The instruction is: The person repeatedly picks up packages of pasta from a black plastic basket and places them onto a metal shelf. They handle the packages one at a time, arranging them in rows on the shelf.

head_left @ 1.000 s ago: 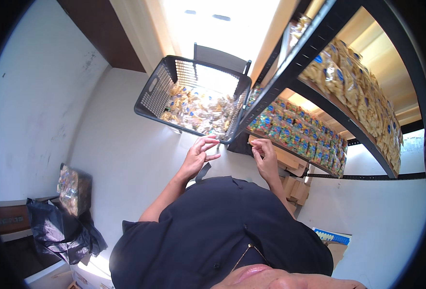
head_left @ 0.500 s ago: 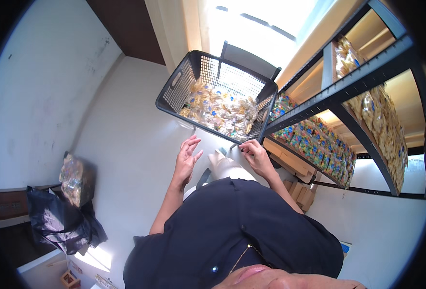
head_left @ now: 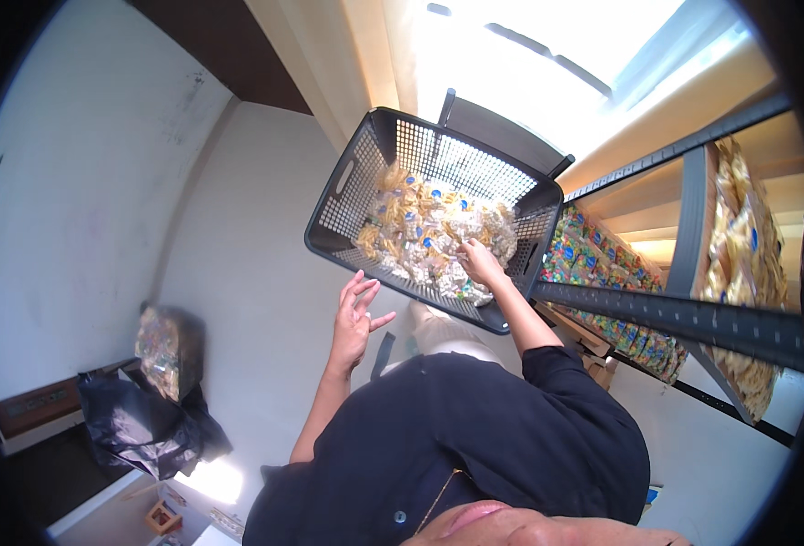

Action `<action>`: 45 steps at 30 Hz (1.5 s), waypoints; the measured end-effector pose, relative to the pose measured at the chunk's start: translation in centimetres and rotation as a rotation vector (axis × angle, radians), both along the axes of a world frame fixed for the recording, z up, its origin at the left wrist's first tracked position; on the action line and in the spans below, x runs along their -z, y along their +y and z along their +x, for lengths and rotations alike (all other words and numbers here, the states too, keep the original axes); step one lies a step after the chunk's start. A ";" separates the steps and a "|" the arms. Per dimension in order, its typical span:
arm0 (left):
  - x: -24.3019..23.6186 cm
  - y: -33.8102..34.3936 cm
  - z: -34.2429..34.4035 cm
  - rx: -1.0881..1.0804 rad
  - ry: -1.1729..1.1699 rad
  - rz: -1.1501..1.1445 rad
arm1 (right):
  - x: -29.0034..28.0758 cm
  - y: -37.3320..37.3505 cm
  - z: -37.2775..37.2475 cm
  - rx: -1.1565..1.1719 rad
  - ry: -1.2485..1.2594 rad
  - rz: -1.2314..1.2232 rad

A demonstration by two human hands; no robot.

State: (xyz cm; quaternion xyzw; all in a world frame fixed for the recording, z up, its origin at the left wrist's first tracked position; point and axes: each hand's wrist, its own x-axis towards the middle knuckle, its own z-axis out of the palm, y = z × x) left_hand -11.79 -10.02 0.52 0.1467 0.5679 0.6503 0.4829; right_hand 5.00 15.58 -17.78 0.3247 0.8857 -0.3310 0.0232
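Observation:
A black perforated plastic basket (head_left: 336,218) stands ahead of me, holding a heap of small clear packets (head_left: 420,223) with golden-brown contents and blue marks. Inside its right half, my right hand (head_left: 480,262) is down at the heap. Its fingers look gathered together at the packets, and their tips are partly hidden, so what they hold does not show. My left hand (head_left: 356,318) is raised just outside the basket's near left rim, fingers spread and nothing in it.
A black chair back (head_left: 502,132) rises behind the basket by a bright window. On the right, a dark metal rack (head_left: 666,308) carries colourful packets (head_left: 602,259) and golden packets (head_left: 738,227). At the lower left lie a black plastic bag (head_left: 138,423) and a filled clear bag (head_left: 167,350).
My right hand has moved from the basket's near rim into it, down to the packets. My left hand stays open near the rim. The view has shifted somewhat.

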 end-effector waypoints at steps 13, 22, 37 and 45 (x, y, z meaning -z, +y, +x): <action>4.7 11.3 -4.6 0.203 0.205 -0.194 | 14.9 8.1 -9.2 0.012 -0.270 0.015; 3.1 16.2 -4.8 0.956 1.332 -0.285 | 16.4 8.4 -8.9 0.018 -0.426 -0.022; 4.4 20.2 -4.5 1.087 1.326 -0.150 | 11.3 8.9 -6.5 0.370 -0.143 -0.222; 7.8 20.1 -5.5 1.047 1.240 -0.201 | 8.2 8.2 -4.9 0.618 0.140 -0.879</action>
